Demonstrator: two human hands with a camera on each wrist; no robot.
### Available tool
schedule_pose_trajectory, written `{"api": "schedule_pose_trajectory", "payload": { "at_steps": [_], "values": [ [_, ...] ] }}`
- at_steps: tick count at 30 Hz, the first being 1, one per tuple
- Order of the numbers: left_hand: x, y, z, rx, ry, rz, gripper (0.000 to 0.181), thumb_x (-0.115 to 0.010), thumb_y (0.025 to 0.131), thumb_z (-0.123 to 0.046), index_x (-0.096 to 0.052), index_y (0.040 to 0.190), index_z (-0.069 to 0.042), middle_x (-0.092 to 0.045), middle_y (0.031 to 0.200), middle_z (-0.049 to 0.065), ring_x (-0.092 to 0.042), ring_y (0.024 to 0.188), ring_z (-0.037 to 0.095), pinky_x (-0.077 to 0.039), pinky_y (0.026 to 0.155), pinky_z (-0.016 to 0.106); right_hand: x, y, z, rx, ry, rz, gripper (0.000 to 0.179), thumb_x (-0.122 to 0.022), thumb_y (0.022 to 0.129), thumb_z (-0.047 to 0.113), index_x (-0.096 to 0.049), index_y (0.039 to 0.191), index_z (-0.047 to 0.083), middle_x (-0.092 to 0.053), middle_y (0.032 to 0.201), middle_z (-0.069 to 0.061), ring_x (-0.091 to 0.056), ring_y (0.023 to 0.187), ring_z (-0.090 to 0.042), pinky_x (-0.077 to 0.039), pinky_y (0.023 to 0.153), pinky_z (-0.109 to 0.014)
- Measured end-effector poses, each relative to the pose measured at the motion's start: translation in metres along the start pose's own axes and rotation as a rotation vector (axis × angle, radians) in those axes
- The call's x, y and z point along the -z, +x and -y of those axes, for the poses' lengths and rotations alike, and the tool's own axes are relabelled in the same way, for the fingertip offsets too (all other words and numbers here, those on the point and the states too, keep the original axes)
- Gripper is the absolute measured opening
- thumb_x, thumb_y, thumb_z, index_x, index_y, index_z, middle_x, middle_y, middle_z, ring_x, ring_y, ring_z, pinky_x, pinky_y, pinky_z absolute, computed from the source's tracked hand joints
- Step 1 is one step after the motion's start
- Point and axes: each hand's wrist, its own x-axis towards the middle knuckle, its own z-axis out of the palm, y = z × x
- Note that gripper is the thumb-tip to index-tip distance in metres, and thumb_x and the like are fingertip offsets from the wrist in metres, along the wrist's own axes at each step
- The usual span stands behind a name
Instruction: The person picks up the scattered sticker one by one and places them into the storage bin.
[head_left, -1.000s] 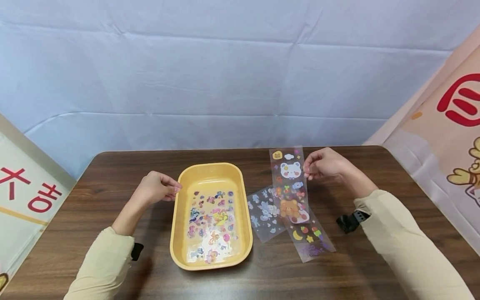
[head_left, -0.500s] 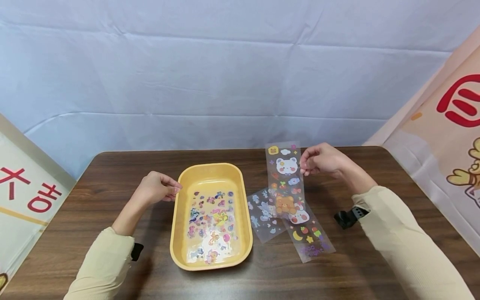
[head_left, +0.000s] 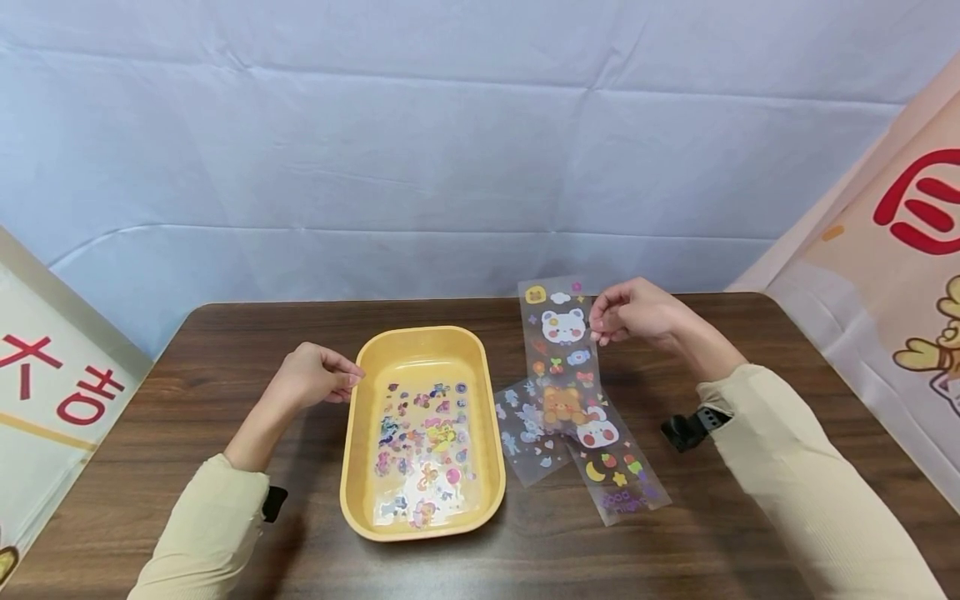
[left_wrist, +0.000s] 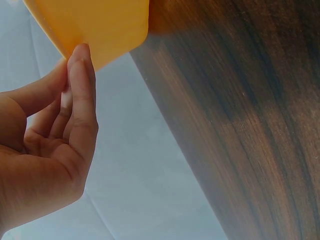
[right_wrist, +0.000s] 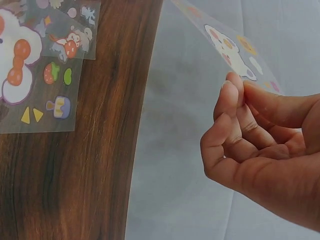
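Note:
My left hand [head_left: 318,375] pinches the left rim of a yellow tray [head_left: 348,467]; the left wrist view shows thumb and fingertips on the tray's edge. Inside the tray lie clear sticker sheets [head_left: 426,475] with small colourful figures. To the right, my right hand [head_left: 637,314] pinches the right edge of a clear sticker sheet [head_left: 562,327] with a white bear and a brown bear. This sheet is raised at its far end, above two others: one with pale blue figures [head_left: 525,425] and one with a moon and fruit [head_left: 621,475]. Its lower part overlaps them.
The brown wooden table [head_left: 247,533] has its far edge just behind the tray and sheets. A pale cloth [head_left: 450,167] hangs behind it. Printed banners [head_left: 900,275] stand at both sides. Black straps [head_left: 693,427] sit on both wrists.
My right hand has moved left and slightly away from me, carrying the bear sticker sheet towards the tray's side. My left hand and the tray have stayed put.

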Motion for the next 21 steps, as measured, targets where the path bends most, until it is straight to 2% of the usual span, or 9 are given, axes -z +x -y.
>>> {"api": "schedule_pose_trajectory", "payload": {
  "at_steps": [21],
  "values": [
    [0.000,-0.001,0.000,-0.011,-0.001,-0.001,0.016,-0.062,0.086,-0.004,-0.068,0.095,0.007,-0.067,0.081,0.012,-0.065,0.065,0.018,-0.056,0.067,0.036,-0.004,0.002,0.017,0.020,0.037,0.007,0.010,-0.048,0.086,-0.011,-0.053,0.094,-0.016,-0.060,0.074,-0.012,-0.059,0.067,-0.020,-0.054,0.064,-0.030]
  ]
}}
